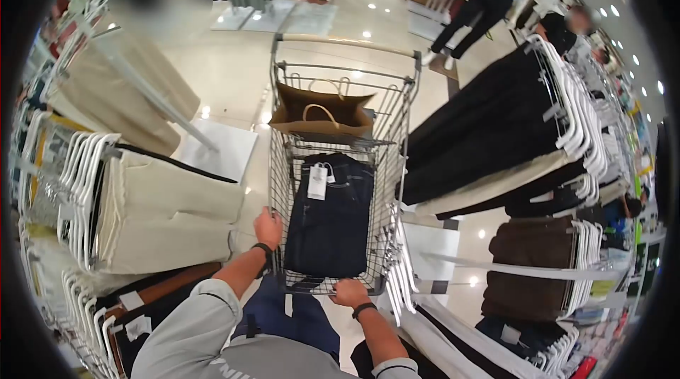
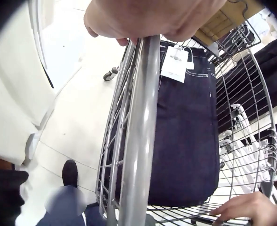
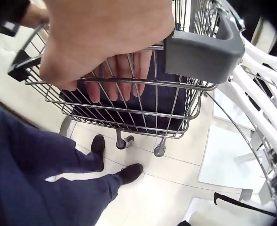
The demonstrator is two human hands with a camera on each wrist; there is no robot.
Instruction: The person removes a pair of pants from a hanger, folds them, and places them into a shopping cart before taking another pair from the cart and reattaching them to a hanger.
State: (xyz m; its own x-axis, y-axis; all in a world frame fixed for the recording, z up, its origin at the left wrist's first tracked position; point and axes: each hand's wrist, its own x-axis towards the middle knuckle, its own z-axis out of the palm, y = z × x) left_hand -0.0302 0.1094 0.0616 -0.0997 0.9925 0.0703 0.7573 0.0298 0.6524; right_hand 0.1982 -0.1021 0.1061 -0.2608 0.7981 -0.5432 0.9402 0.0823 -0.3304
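Clasping cart point(image 2: 141, 127), left grip point(image 1: 268, 227) part-hidden, tag point(image 2: 175, 66) illegible

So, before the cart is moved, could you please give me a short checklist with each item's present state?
1. Left hand gripping the cart by its side rim: ok.
2. Right hand on the near rim: ok, fingers hooked over it.
3. Folded jeans inside the basket: ok, lying flat, tag on top.
4. Paper bag upright at the far end: ok.
5. White hangers free of the cart's right side: cannot tell; they hang close beside it.
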